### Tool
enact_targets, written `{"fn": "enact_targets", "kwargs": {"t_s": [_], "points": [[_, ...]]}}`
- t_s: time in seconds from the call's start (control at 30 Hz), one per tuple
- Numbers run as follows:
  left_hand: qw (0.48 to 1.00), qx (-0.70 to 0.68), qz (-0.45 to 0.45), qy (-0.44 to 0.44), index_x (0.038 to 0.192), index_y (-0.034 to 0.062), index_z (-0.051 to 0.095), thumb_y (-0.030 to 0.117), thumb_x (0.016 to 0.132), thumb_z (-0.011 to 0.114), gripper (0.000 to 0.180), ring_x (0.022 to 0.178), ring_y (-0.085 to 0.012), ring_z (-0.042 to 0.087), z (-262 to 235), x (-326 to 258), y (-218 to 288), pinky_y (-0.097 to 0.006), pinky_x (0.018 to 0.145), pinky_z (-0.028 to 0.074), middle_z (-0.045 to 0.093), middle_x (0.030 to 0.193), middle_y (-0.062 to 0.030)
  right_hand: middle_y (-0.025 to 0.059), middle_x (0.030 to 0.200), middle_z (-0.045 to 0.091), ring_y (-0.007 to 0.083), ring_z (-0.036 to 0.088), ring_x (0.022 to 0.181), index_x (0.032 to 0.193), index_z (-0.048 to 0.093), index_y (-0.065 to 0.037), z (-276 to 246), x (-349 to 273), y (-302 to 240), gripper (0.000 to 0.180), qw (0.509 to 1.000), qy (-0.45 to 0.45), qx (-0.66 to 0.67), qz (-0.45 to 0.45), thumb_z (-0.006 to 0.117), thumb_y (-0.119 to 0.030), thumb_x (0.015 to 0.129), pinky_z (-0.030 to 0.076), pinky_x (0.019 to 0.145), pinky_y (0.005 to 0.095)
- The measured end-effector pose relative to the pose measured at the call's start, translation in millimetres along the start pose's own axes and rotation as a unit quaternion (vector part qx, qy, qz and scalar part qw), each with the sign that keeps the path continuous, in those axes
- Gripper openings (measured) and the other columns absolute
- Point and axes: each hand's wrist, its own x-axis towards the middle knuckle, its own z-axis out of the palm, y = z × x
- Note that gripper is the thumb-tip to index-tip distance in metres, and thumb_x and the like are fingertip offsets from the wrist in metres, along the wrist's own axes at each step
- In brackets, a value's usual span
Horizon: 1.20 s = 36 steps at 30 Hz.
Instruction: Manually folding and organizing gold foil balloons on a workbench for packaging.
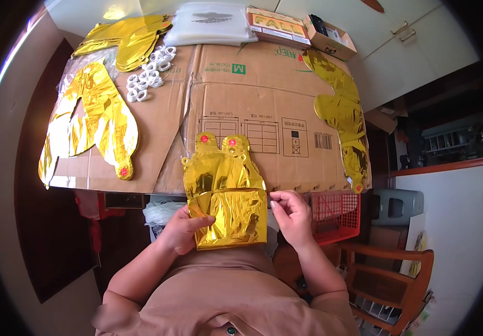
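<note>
Flattened cardboard sheet (264,101) over a table. At its near edge, folded gold foil balloon (227,196), pinched at the lower left by left hand (184,228), right hand (292,215) curled, fingertips gripping its right edge.

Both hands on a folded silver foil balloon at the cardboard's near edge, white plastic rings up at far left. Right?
Not quite: the folded foil balloon is gold, not silver. The head view shows the left hand and right hand on it at the cardboard's near edge, white rings far left.
</note>
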Motion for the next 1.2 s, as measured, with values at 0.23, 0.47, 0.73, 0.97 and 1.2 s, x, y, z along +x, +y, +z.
{"fn": "enact_targets", "kwargs": {"t_s": [0.23,0.47,0.73,0.97,1.2], "points": [[0.999,0.026,0.014,0.018,0.127,0.002,0.061,-0.001,0.095,0.06,0.032,0.106,-0.0202,0.068,-2.4,4.2,-9.9,-0.038,0.093,0.056,0.069,0.119,-0.0089,0.0008,0.075,0.064,0.0063,0.057,0.061,0.101,0.068,0.002,4.9,-0.4,-12.1,0.019,0.991,-0.038,0.047,0.12,0.071,-0.016,0.094,0.049,0.058,0.0233],[0.996,0.08,0.035,0.006,0.126,0.0004,0.061,0.001,0.094,0.064,0.032,0.105,-0.0169,0.067,0.0,5.0,-11.8,-0.033,0.093,0.054,0.069,0.119,-0.0088,0.01,0.082,0.067,0.0185,0.063,0.06,0.101,0.067,0.0,10.7,4.5,-28.1,0.03,0.991,0.005,-0.13,0.031,0.08,-0.023,0.086,0.052,0.057,0.0311],[0.995,0.089,0.052,-0.009,0.126,0.0006,0.061,0.001,0.094,0.065,0.033,0.105,-0.0161,0.066,-1.2,8.2,-16.1,-0.032,0.092,0.054,0.069,0.118,-0.0083,0.0092,0.082,0.068,0.0179,0.065,0.062,0.102,0.068,-0.002,11.7,1.9,-35.7,0.03,0.968,0.034,-0.248,-0.015,0.082,-0.021,0.082,0.051,0.057,0.0315],[0.994,0.1,0.042,-0.02,0.127,0.0011,0.061,0.001,0.093,0.065,0.034,0.104,-0.0155,0.066,-1.7,11.0,-15.8,-0.031,0.092,0.054,0.069,0.118,-0.0076,0.0119,0.081,0.067,0.0218,0.066,0.068,0.1,0.068,0.0,13.0,2.9,-33.2,0.027,0.989,-0.01,-0.136,0.058,0.08,-0.019,0.084,0.053,0.061,0.0323],[0.992,0.118,0.038,-0.028,0.129,0.0005,0.059,0.0,0.093,0.066,0.037,0.105,-0.0156,0.066,-7.4,13.1,-15.0,-0.032,0.093,0.053,0.068,0.12,-0.0081,0.0056,0.096,0.072,0.0067,0.065,0.082,0.11,0.069,0.003,14.6,2.1,-4.2,0.021,0.964,-0.081,0.166,0.191,0.072,-0.007,0.092,0.053,0.072,0.0241]]}}
